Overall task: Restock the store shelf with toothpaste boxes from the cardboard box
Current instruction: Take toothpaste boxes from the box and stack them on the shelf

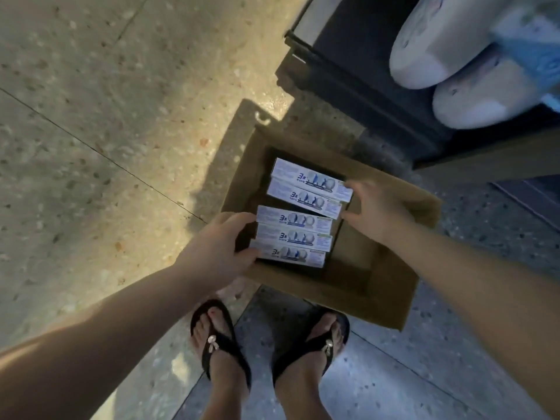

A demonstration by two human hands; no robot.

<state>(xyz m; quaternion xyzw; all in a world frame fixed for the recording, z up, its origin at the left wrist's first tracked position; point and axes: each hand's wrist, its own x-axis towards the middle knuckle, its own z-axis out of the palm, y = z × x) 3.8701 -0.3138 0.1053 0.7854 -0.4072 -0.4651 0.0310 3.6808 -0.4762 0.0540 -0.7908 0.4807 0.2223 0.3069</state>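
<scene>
- My left hand (216,247) clamps the near stack of toothpaste boxes (292,236) at its left end, thumb on the upper edge and fingers curled under the lowest box, so the three lift as one block and do not fan apart.
- My right hand (374,212) spreads against the right end of the far pair of toothpaste boxes (310,189); its grip touches them, but I cannot tell whether it has truly closed. I judge it is bracing that end so the pair can be squeezed toward the near stack.
- All five boxes lie face up, long sides together, inside the cardboard box (391,295), toward its left wall; the right part of the cardboard box is bare.
- The cardboard box sits open on the floor (106,131), just beyond my sandalled feet (266,344), which keeps the reach short.
- Beyond the cardboard box, to its right, the dark base of the store shelf (363,86) carries pale wrapped rolls (448,62).
</scene>
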